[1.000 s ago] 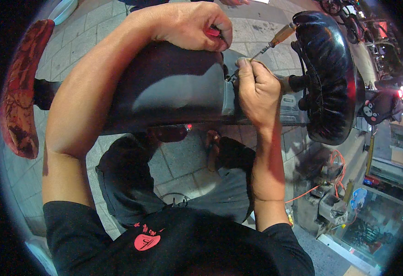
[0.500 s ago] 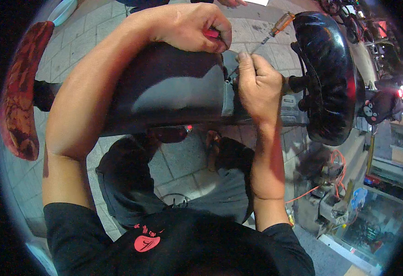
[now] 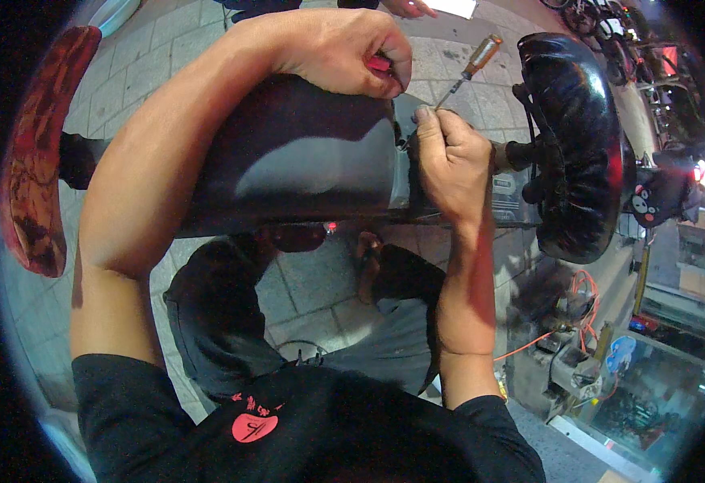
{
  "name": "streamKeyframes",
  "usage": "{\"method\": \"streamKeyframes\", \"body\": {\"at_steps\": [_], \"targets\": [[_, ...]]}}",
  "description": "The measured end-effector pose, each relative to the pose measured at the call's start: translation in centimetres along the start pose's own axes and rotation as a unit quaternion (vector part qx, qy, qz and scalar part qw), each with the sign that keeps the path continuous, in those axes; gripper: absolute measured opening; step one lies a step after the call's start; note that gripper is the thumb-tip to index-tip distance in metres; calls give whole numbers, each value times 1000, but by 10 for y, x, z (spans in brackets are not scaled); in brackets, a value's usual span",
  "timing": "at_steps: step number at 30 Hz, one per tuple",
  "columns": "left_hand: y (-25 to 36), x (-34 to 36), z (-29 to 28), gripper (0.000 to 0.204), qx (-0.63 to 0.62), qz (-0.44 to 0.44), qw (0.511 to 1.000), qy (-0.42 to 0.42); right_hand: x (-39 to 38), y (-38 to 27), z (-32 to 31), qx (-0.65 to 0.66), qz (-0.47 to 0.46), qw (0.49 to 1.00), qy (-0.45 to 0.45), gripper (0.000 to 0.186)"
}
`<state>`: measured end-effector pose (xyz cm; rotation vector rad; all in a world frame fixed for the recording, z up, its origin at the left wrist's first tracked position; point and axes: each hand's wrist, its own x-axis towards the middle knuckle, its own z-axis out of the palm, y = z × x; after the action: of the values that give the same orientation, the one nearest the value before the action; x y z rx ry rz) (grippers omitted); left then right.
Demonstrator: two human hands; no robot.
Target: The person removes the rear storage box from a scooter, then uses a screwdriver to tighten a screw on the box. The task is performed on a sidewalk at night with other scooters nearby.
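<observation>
A long black vehicle body with a smooth, shiny cover lies crosswise in front of me. My left hand is closed at its far edge, the arm reaching over the body. A red thing, perhaps a handle, shows between those fingers; the rest of it is hidden. On the right part of the body, my right hand is closed, thumb uppermost. From beside that thumb a screwdriver with a clear amber handle sticks out, tilted away to the right. Its tip is hidden by the hand.
A black wrinkled padded seat stands at the right end, and a red-brown patterned cushion at the left end. Orange cable and a glass case are at lower right. Another person's hand shows beyond the body.
The screwdriver handle has shifted slightly left and nearer, and its shaft stands a little steeper. Both hands remain closed in nearly the same places.
</observation>
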<state>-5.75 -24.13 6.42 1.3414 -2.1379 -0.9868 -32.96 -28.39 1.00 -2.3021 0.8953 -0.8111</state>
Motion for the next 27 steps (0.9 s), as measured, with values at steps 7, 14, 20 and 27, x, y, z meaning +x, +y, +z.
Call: {"method": "streamKeyframes", "body": {"at_steps": [7,14,20,27], "targets": [[3,1,0,17,-5,-6,1000,-2,-2,0,1,76,123,989,-8,35],[6,4,2,18,-19,-30,999,-7,-6,10,6,140,141,980,13,32],[5,14,15,18,12,13,1000,-2,-7,20,9,174,157,972,23,37],[7,27,28,21,118,9,993,13,-3,13,8,161,147,976,3,31]]}}
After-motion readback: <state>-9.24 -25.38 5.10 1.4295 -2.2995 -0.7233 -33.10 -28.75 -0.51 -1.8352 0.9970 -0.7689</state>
